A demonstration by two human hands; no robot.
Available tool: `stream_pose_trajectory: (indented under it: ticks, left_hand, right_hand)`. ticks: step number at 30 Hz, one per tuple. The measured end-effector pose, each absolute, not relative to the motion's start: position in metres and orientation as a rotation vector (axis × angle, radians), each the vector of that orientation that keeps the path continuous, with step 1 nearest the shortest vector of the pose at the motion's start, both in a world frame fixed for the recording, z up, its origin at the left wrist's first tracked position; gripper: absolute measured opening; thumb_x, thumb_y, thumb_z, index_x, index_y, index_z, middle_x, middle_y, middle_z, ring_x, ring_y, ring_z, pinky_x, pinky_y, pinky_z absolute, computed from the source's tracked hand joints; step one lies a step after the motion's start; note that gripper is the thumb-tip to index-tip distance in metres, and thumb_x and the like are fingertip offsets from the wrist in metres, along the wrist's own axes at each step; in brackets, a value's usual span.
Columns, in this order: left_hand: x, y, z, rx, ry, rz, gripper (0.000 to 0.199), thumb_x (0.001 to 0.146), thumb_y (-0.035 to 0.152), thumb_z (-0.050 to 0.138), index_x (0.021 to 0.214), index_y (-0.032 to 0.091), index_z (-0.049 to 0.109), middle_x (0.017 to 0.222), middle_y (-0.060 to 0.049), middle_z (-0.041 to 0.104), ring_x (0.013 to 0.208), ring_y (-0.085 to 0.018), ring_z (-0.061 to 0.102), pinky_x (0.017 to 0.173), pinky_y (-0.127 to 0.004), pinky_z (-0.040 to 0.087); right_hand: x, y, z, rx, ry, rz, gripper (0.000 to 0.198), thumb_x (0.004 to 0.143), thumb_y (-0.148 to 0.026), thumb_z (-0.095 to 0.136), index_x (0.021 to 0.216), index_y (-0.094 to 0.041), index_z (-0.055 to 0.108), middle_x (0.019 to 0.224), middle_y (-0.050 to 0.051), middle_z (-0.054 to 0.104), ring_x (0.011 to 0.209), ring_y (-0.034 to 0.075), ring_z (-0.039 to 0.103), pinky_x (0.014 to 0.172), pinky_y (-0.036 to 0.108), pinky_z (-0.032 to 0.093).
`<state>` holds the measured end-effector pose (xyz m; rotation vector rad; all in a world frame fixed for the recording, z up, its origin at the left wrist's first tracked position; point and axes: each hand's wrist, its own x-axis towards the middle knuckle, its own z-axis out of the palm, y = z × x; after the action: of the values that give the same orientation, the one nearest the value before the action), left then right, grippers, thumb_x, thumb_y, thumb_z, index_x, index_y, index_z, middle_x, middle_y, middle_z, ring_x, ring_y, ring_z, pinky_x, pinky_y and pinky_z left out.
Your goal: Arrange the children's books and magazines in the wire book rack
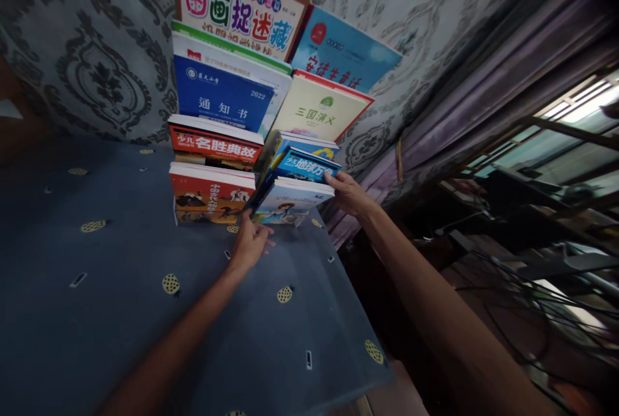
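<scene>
Books stand in two stepped columns on a rack. My right hand (349,193) pinches the right edge of a blue book (307,166) with white Chinese lettering, in the right column. In front of it is a pale blue picture book (293,200) with a cartoon figure, which hides its lower part. My left hand (250,242) is low between the columns, one fingertip at the lower left edge of the right column's books, its other fingers apart. Just left of that fingertip stands a red-orange book (213,190); behind it is a red book (217,145) with white lettering.
Higher up stand a dark blue booklet (222,93), a cream book (322,109), a light blue book (345,48) and a large picture book (242,9). Patterned wallpaper (106,68) rises behind. The dark tablecloth (120,326) ends at right, beside a curtain (435,106) and cables (512,293).
</scene>
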<state>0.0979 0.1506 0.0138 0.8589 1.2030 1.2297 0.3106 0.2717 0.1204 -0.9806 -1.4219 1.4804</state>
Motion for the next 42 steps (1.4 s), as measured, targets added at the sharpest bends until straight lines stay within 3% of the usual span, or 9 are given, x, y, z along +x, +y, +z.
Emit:
stream_pose_trajectory:
  ticks: [5,12,16,20,23,26,32,37,42]
  left_hand:
    - [0.090,0.145,0.007,1.031,1.284,1.208,0.065,0.090,0.015,0.048,0.148,0.022,0.020,0.089,0.002,0.065,0.058,-0.009,0.067,0.046,-0.015,0.045]
    - [0.081,0.146,0.001,1.246,1.363,1.166,0.067,0.090,0.017,0.047,0.152,0.023,0.023,0.087,0.001,0.067,0.060,-0.011,0.066,0.047,-0.017,0.045]
    - [0.075,0.142,0.010,1.472,1.461,1.140,0.064,0.091,0.017,0.045,0.152,0.019,0.025,0.089,-0.002,0.069,0.063,-0.013,0.068,0.061,-0.024,0.053]
    - [0.062,0.136,0.064,1.996,1.644,1.211,0.048,0.095,0.017,0.040,0.142,0.015,0.042,0.102,-0.010,0.071,0.086,-0.020,0.069,0.087,-0.039,0.055]
    - [0.054,0.139,0.123,2.407,1.758,1.219,0.045,0.094,0.011,0.037,0.138,0.013,0.048,0.120,-0.016,0.064,0.110,-0.027,0.062,0.096,-0.043,0.051]
    - [0.051,0.151,0.168,2.779,1.764,0.994,0.038,0.094,0.012,0.039,0.129,0.015,0.055,0.122,-0.017,0.062,0.123,-0.032,0.054,0.101,-0.046,0.046]
    - [0.056,0.178,0.196,2.886,1.877,0.374,0.036,0.093,0.006,0.038,0.123,0.010,0.057,0.118,-0.020,0.063,0.110,-0.030,0.064,0.095,-0.043,0.047]
    - [0.066,0.187,0.203,2.822,1.946,0.234,0.035,0.093,0.006,0.038,0.120,0.006,0.060,0.114,-0.021,0.067,0.105,-0.029,0.066,0.091,-0.040,0.049]
    - [0.065,0.198,0.207,2.815,1.859,0.214,0.027,0.094,0.016,0.047,0.106,0.009,0.070,0.105,-0.019,0.070,0.103,-0.028,0.066,0.090,-0.038,0.049]
  right_hand:
    - [0.315,0.274,0.122,-0.992,-1.512,1.522,0.044,0.060,-0.051,0.092,0.086,-0.022,0.073,0.094,0.004,0.080,0.100,0.027,0.075,0.083,0.037,0.062]
    - [0.318,0.279,0.116,-0.961,-1.515,1.554,0.042,0.070,-0.047,0.087,0.099,-0.019,0.073,0.096,0.006,0.080,0.102,0.026,0.074,0.089,0.037,0.059]
    - [0.313,0.282,0.115,-0.943,-1.564,1.665,0.039,0.074,-0.046,0.085,0.098,-0.017,0.073,0.096,0.008,0.079,0.100,0.025,0.073,0.088,0.035,0.058]
    - [0.311,0.286,0.115,-0.937,-1.584,1.706,0.037,0.077,-0.043,0.083,0.100,-0.015,0.073,0.096,0.008,0.079,0.093,0.022,0.074,0.085,0.032,0.057]
    - [0.311,0.288,0.114,-0.927,-1.572,1.686,0.033,0.081,-0.041,0.080,0.101,-0.015,0.073,0.093,0.007,0.079,0.089,0.020,0.074,0.085,0.031,0.056]
    - [0.311,0.286,0.113,-0.911,-1.566,1.680,0.031,0.083,-0.040,0.079,0.100,-0.015,0.072,0.087,0.005,0.079,0.083,0.018,0.073,0.085,0.031,0.057]
    - [0.311,0.283,0.119,-0.938,-1.594,1.681,0.027,0.085,-0.038,0.078,0.097,-0.015,0.073,0.086,0.004,0.078,0.079,0.015,0.072,0.085,0.029,0.057]
    - [0.313,0.285,0.122,-0.998,-1.632,1.652,0.030,0.083,-0.041,0.079,0.097,-0.016,0.074,0.086,0.004,0.078,0.081,0.016,0.072,0.082,0.029,0.058]
    - [0.314,0.289,0.120,-1.018,-1.625,1.639,0.032,0.080,-0.044,0.081,0.092,-0.016,0.074,0.083,0.003,0.078,0.075,0.015,0.070,0.075,0.026,0.059]
